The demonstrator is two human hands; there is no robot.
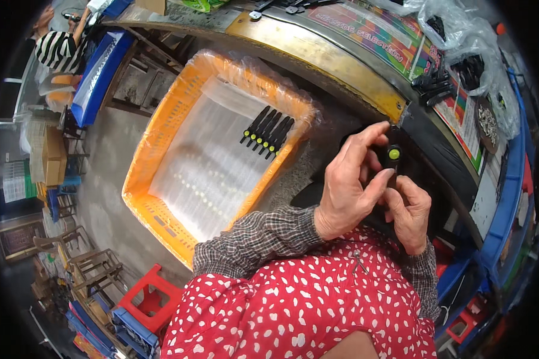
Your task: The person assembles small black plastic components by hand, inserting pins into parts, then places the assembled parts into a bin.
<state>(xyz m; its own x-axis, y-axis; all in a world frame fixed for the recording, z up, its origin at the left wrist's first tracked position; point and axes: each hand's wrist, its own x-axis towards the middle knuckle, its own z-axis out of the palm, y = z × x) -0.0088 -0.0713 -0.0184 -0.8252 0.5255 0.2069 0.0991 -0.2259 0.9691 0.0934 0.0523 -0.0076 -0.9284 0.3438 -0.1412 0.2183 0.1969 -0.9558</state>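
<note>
My left hand [350, 182] and my right hand [410, 212] meet just below the table edge, both gripping one small black plastic part with a round yellow-green button [393, 154]. The left fingers curl over its top, and the right hand pinches it from below. To the left stands an orange crate [161, 128] lined with clear plastic. Inside it several finished black parts with yellow-green dots [268, 133] lie in a neat row near the right wall.
A worktable with a brass-coloured rim [329, 63] curves across the top, carrying loose black parts [434, 84] and clear bags [461, 36]. A red stool [153, 299] and wooden stools stand lower left. Another person in a striped top [57, 48] sits far left.
</note>
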